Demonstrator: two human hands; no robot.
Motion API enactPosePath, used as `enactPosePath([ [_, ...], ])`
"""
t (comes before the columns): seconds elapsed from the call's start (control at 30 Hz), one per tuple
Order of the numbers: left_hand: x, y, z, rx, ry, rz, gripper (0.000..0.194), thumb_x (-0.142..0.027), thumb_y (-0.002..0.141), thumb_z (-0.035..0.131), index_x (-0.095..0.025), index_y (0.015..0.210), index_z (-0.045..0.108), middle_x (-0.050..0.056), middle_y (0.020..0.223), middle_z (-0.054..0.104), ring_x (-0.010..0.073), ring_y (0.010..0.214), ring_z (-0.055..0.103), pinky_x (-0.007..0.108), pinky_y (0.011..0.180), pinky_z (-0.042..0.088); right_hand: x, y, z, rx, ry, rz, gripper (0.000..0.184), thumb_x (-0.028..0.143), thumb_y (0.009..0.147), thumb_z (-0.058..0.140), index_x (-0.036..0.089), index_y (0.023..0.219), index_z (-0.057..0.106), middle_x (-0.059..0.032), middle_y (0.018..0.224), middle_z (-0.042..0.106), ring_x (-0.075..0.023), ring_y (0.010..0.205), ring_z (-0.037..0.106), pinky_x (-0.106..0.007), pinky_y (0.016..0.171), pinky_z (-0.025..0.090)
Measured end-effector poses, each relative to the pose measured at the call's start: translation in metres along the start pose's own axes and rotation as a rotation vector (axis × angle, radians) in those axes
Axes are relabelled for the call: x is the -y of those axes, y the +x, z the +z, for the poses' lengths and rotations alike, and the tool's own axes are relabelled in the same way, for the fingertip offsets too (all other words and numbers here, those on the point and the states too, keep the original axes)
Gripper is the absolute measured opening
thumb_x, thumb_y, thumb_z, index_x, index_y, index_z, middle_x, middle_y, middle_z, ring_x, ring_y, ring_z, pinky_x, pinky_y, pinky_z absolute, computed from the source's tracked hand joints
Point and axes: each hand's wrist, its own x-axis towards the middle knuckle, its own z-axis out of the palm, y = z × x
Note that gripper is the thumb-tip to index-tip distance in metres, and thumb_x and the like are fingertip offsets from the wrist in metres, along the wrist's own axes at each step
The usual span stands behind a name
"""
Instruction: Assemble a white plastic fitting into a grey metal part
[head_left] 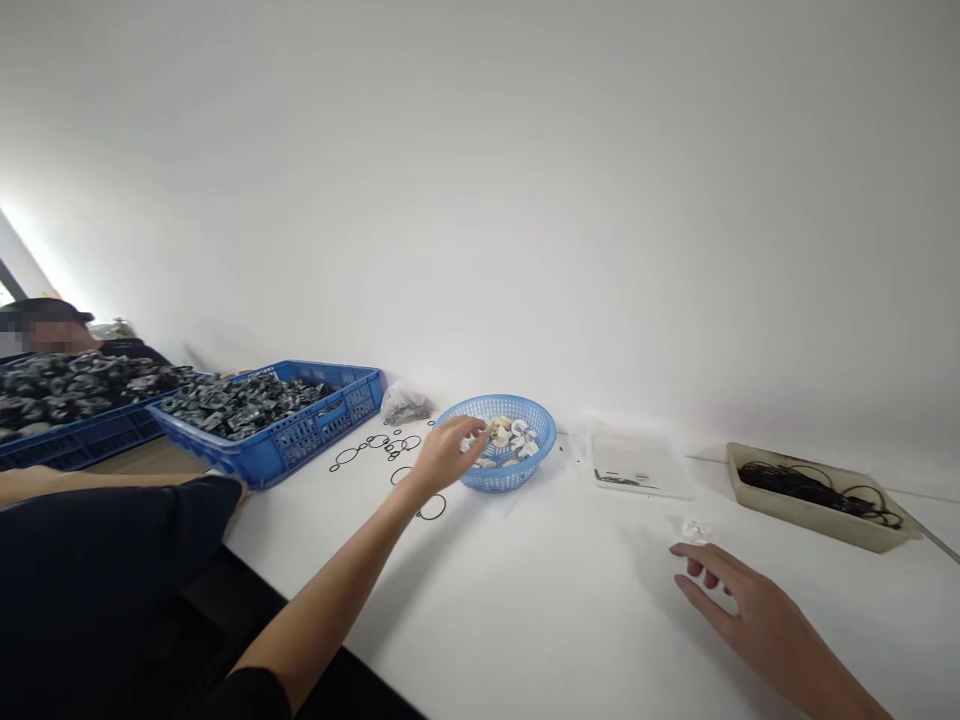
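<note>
My left hand [448, 452] reaches over the near-left rim of a round blue plastic basket [501, 480]. Its fingers are loosely bent and apart above several white plastic pieces [517, 440] lying inside, and I see no piece clearly gripped. My right hand [750, 610] hovers over the white table at the right, thumb and fingers spread, with nothing between them. Just beyond its fingertips a small white piece [696, 531] lies on the table.
Black rubber rings [431, 507] lie left of the basket, near a clear bag [405, 403]. Blue crates [262, 462] of dark parts stand farther left, beside another person [97, 590]. A shallow white tray [641, 465] and a beige bin [810, 515] of black rings stand right.
</note>
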Motion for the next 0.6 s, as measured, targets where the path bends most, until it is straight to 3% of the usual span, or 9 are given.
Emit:
enactPosePath([
  [0.17, -0.055, -0.038, 0.020, 0.116, 0.006, 0.271, 0.026, -0.031, 0.098, 0.044, -0.020, 0.089, 0.066, 0.003, 0.074, 0.065, 0.0140, 0.070, 0.059, 0.027, 0.069, 0.044, -0.001, -0.001, 0.009, -0.012, 0.033, -0.042, 0.050, 0.071, 0.090, 0.042, 0.032, 0.111, 0.066, -0.0033, 0.092, 0.065, -0.0197, 0.082, 0.062, -0.031, 0.073, 0.053],
  [0.33, -0.074, -0.071, 0.030, 0.181, 0.053, 0.354, 0.030, -0.033, 0.096, 0.045, -0.018, 0.077, 0.064, 0.001, 0.051, 0.051, 0.0130, 0.048, 0.048, 0.027, 0.053, 0.032, -0.004, -0.001, 0.013, -0.015, 0.063, 0.000, 0.054, 0.075, 0.086, 0.045, 0.033, 0.112, 0.066, -0.0022, 0.090, 0.065, -0.0186, 0.076, 0.063, -0.030, 0.068, 0.053],
  [0.43, -0.093, -0.079, 0.014, 0.248, 0.054, 0.380, 0.022, -0.036, 0.093, 0.056, -0.019, 0.081, 0.065, 0.000, 0.052, 0.055, 0.0123, 0.046, 0.049, 0.025, 0.049, 0.026, -0.011, 0.001, 0.017, -0.003, 0.059, 0.013, 0.056, 0.077, 0.085, 0.045, 0.033, 0.112, 0.067, -0.0023, 0.090, 0.065, -0.0189, 0.077, 0.064, -0.030, 0.067, 0.055],
  [0.53, -0.131, -0.075, -0.010, 0.361, -0.049, 0.461, 0.024, -0.045, 0.086, 0.069, -0.024, 0.097, 0.067, -0.003, 0.065, 0.065, 0.0129, 0.056, 0.060, 0.027, 0.048, 0.030, -0.025, 0.008, 0.023, 0.034, 0.034, -0.023, 0.056, 0.078, 0.081, 0.049, 0.035, 0.109, 0.070, -0.0026, 0.088, 0.066, -0.0196, 0.077, 0.065, -0.029, 0.066, 0.058],
  [0.6, -0.157, -0.068, -0.015, 0.290, -0.185, 0.477, 0.028, -0.050, 0.089, 0.067, -0.026, 0.105, 0.066, -0.004, 0.070, 0.067, 0.0110, 0.065, 0.065, 0.026, 0.052, 0.036, -0.033, 0.013, 0.026, 0.058, 0.041, -0.028, 0.054, 0.077, 0.080, 0.051, 0.036, 0.108, 0.072, -0.0029, 0.090, 0.068, -0.0199, 0.078, 0.066, -0.027, 0.065, 0.060],
])
